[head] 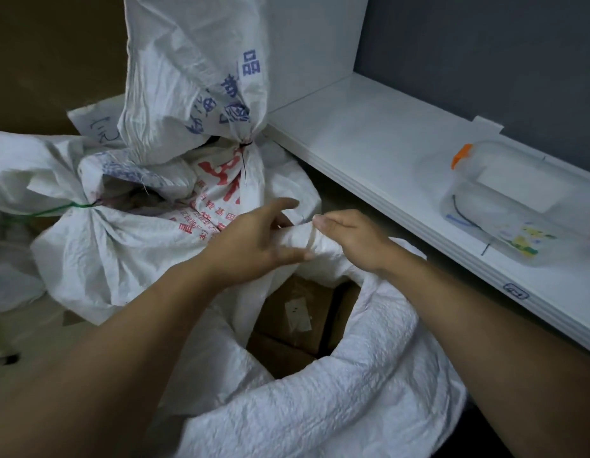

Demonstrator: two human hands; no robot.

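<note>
An open white woven sack (pixel 359 385) stands in front of me with its rim rolled down. Brown cardboard boxes (pixel 297 322) lie inside it. At the far side of the rim, my right hand (pixel 353 239) grips the rolled fabric with its fingers curled round it. My left hand (pixel 254 239) is on the same stretch of rim just to the left, its thumb under the roll and its fingers stretched forward.
Two tied white sacks stand behind: one with red print and a black tie (pixel 221 193), one with a green tie (pixel 75 206). A white shelf (pixel 369 143) runs along the right and carries a clear plastic container (pixel 512 206) with an orange clip.
</note>
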